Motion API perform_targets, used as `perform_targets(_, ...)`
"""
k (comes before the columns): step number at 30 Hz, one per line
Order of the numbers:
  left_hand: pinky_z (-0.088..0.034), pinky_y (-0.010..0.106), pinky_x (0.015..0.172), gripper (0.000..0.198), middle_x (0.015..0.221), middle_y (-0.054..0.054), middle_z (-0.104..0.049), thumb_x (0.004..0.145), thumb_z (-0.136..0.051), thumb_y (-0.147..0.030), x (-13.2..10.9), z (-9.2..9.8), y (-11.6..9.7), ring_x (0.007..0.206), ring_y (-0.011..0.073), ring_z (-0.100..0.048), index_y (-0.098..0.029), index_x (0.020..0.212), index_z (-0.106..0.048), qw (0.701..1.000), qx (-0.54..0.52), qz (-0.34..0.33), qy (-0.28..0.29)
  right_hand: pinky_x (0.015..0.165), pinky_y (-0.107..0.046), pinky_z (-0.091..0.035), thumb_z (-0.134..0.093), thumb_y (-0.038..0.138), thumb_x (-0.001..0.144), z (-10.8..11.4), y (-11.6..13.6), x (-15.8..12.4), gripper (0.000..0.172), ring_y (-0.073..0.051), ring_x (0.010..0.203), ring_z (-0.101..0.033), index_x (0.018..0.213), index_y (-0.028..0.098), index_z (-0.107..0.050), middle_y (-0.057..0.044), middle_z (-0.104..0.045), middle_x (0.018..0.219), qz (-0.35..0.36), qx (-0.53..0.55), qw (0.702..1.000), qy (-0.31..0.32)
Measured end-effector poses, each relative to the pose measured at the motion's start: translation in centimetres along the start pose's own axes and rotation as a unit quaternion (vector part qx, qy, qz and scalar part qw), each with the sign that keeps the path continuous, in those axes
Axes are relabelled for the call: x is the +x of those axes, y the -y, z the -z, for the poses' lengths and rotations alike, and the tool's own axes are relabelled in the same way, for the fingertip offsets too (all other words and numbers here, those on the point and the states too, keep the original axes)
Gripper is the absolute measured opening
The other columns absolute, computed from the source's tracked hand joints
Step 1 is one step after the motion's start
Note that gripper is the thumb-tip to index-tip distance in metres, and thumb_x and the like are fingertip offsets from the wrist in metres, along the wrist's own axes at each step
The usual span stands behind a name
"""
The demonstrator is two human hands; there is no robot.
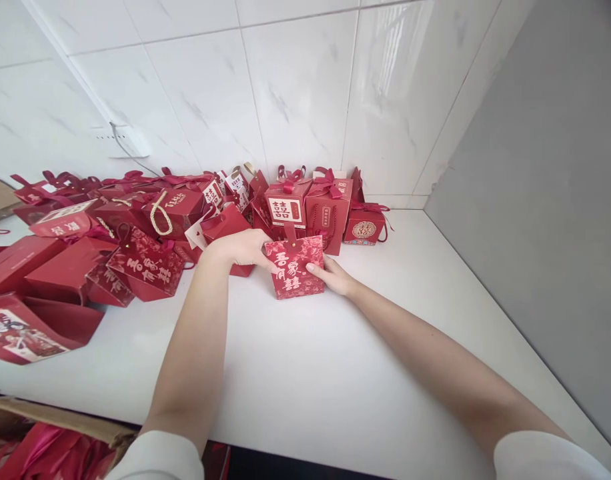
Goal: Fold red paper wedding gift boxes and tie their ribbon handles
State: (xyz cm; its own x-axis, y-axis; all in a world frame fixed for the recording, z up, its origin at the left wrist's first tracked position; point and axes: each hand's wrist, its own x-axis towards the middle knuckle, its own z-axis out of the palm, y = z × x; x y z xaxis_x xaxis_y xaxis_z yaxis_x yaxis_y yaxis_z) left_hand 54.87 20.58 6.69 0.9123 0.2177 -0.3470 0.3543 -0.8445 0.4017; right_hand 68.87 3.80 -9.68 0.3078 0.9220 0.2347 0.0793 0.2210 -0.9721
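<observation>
A red gift box (299, 280) with pale Chinese lettering and a ribbon strap at its top stands upright between my two hands, just in front of the back row. My left hand (248, 248) grips its left side, the fingers partly hidden behind it. On its right side, my right hand (333, 275) holds it with the thumb laid across the front. Right behind it are a box with a white double-happiness label (285, 210) and a taller red box with a ribbon bow (328, 213). A smaller red box with a round gold emblem (364, 230) sits to the right.
Many red gift boxes (145, 267) crowd the left of the white table (335, 387). A tiled wall (295, 87) with a socket and cable (123, 141) rises behind. A grey panel (545, 187) borders the right. Below the front edge, a carton (60, 417) holds red ribbon-like material.
</observation>
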Motion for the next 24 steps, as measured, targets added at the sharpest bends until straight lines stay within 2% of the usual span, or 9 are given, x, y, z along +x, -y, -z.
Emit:
perform_targets(5,-0.040,0.024,0.059,0.033,0.076,0.001,-0.067,0.059,-0.077,-0.045,0.3,-0.4,-0.1,0.068,0.0168,-0.056,-0.017,0.070,-0.063,1.000,-0.024,0.010,0.015,0.107,-0.042,-0.045,-0.062,0.058,0.085,0.0,0.2,0.0,0.057,-0.025,0.122,-0.058,0.129,0.023,-0.054,-0.006,-0.061,0.134,-0.005,-0.014,1.000,-0.019)
perform_targets(14,-0.038,0.024,0.055,0.034,0.073,0.001,-0.066,0.059,-0.077,-0.046,0.3,-0.4,0.0,0.064,0.0162,-0.054,-0.017,0.068,-0.062,1.000,-0.014,0.017,0.001,0.109,-0.044,-0.044,-0.053,0.064,0.089,0.2,-0.4,0.0,0.059,-0.026,0.123,-0.058,0.134,0.025,-0.052,-0.005,-0.062,0.133,-0.021,-0.040,0.998,-0.039)
perform_targets(18,-0.042,0.024,0.060,0.035,0.080,0.002,-0.070,0.063,-0.076,-0.047,0.5,-0.4,0.3,0.069,0.0164,-0.057,-0.016,0.076,-0.068,0.999,-0.039,-0.001,0.001,0.109,-0.043,-0.043,-0.049,0.066,0.090,0.4,-1.1,0.5,0.059,-0.026,0.124,-0.057,0.132,0.024,-0.053,-0.006,-0.062,0.133,-0.026,-0.003,0.998,-0.057)
perform_targets(24,-0.050,0.026,0.074,0.038,0.087,0.003,-0.073,0.067,-0.076,-0.049,0.7,-0.4,0.8,0.080,0.0193,-0.063,-0.016,0.086,-0.071,0.996,-0.089,-0.021,0.023,0.107,-0.042,-0.045,-0.055,0.062,0.088,0.5,-1.7,0.9,0.057,-0.026,0.122,-0.058,0.131,0.025,-0.053,-0.005,-0.062,0.132,-0.023,0.027,0.997,-0.066)
